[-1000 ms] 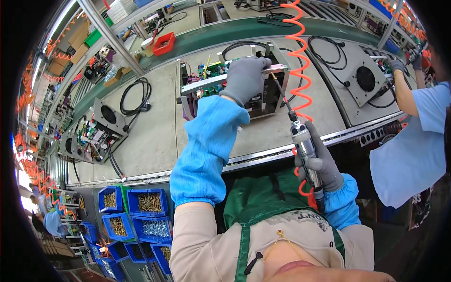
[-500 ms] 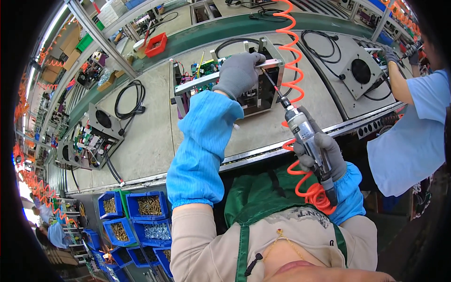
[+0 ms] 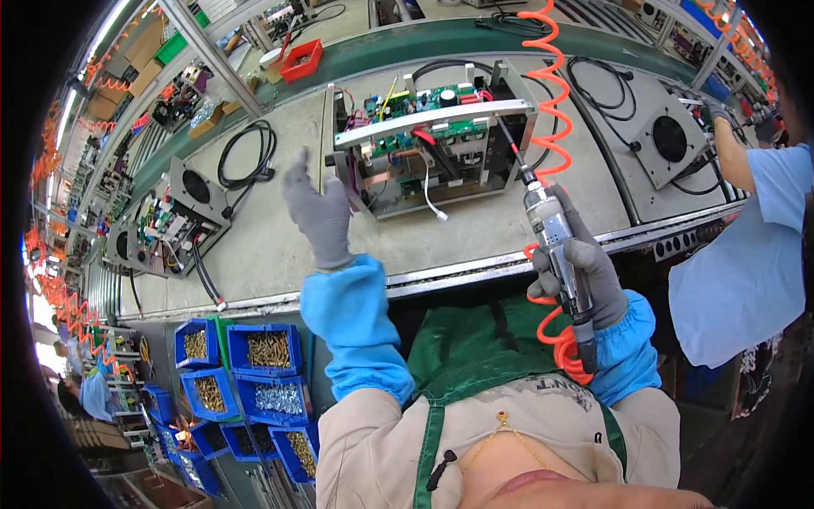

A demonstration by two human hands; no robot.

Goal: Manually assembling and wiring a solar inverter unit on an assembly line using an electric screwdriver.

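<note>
An open metal case (image 3: 475,157) full of circuit boards sits on the grey tabletop (image 3: 254,254) before the person, a white wire trailing from its front. The gloved right grip (image 3: 600,280) is closed around a power screwdriver (image 3: 549,222), its bit reaching the right end of the case's top bar; contact cannot be told. The left grip (image 3: 320,208) is empty, fingers spread, just left of the case. A coiled orange hose (image 3: 551,119) hangs close by the case's right side, crowding that end. Left lie a looped black cable (image 3: 248,161) and a unit with a round fan (image 3: 197,187); right, another fan panel (image 3: 657,153) near a co-worker's sleeve (image 3: 776,178). A red bin (image 3: 302,61) stands behind, blue bins (image 3: 269,349) of screws below. Dark lettering (image 3: 561,391) on the beige shirt is partly covered
</note>
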